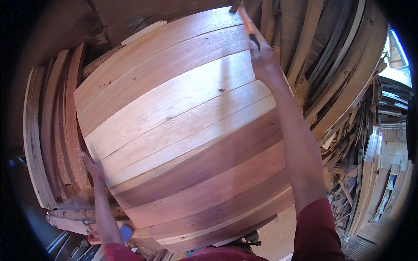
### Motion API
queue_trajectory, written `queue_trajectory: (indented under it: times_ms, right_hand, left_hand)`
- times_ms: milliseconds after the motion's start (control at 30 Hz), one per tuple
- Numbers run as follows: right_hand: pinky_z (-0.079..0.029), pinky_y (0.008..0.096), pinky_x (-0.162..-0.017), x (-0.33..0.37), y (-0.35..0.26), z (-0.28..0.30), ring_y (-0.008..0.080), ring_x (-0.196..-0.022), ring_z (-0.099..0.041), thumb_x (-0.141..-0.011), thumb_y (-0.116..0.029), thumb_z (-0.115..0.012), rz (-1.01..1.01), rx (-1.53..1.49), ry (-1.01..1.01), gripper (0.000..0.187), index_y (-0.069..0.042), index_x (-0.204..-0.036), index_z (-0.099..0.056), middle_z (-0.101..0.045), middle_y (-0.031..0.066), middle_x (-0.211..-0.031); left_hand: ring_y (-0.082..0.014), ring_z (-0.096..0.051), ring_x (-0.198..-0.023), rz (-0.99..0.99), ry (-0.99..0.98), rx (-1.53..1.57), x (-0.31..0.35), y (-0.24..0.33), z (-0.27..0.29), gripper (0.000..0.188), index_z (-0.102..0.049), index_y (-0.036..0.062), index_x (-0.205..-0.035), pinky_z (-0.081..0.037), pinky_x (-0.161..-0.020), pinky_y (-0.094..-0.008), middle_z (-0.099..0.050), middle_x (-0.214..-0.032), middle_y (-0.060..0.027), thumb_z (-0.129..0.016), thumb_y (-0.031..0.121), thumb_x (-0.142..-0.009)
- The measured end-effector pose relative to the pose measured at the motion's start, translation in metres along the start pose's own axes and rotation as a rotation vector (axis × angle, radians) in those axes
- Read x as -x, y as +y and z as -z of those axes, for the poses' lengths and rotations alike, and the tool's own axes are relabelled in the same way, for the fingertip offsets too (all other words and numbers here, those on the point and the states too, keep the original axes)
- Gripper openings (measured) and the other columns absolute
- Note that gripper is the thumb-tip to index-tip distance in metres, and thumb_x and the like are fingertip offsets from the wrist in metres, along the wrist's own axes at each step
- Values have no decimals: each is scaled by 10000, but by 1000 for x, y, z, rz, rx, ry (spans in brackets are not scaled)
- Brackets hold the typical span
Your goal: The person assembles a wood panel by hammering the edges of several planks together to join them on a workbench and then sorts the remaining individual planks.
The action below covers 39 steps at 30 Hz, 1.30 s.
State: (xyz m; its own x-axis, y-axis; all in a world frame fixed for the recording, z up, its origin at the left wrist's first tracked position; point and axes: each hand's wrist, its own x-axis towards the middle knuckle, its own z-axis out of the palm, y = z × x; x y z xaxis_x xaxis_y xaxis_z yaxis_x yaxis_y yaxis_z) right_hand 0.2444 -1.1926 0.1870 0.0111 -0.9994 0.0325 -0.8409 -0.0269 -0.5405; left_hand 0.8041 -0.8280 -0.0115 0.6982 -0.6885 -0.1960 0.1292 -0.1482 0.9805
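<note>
A large wooden panel (187,108), made of several boards side by side, fills the middle of the view. Its boards run from pale to reddish brown, with a few dark knots. My right hand (266,61) is wrapped round a hammer (249,27) with a dark grip, at the panel's far right corner. The hammer's dark head is at or just above the far edge; whether it touches the wood, I cannot tell. Against the panel's left edge rests my left hand (92,168), holding that side with its fingers partly hidden.
Upright planks (54,126) stand left of the panel. Long timber boards (344,82) lean at the far right, with a heap of wood offcuts (346,191) below them. Shavings (301,93) lie beside the right edge. A blue object (126,232) sits near my left forearm.
</note>
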Motion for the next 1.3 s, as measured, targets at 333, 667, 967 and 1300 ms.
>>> queue_trajectory:
  times_ms: [333,667,967,1300]
  right_hand:
    - [-496,576,-811,-10,20,-4,494,-913,-639,-1013,-366,-447,-3,155,-87,407,35,-1032,-513,-648,348,-890]
    - [-524,442,-532,-10,16,-10,356,-587,-664,-1008,-429,-453,-43,50,-12,489,45,-1006,-573,-649,247,-730]
    - [-480,360,-632,131,63,62,228,-675,-618,-1016,-366,-494,-99,-134,226,389,10,-978,-588,-575,147,-726]
    - [-394,268,-419,177,18,130,130,-471,-472,-994,-546,-455,214,-752,677,537,-21,-1085,-526,-442,28,-612]
  left_hand:
    - [-248,-395,-1363,-5,134,-90,-11,-19,1,774,-346,-52,-1460,-257,-1158,-338,-417,-1478,-151,-275,582,-1024]
    - [-248,-359,-1388,31,34,43,-7,-12,-6,751,-307,-50,-1477,-228,-1170,-342,-362,-1516,-169,-279,557,-1034]
    - [-248,-245,-1454,-63,172,-227,16,24,-35,671,-199,-52,-1515,-159,-1198,-336,-228,-1582,-188,-237,450,-1072]
    - [-288,-345,-1397,-36,253,-587,23,17,-17,816,-265,-79,-1489,-228,-1167,-342,-328,-1535,-198,-270,592,-1023]
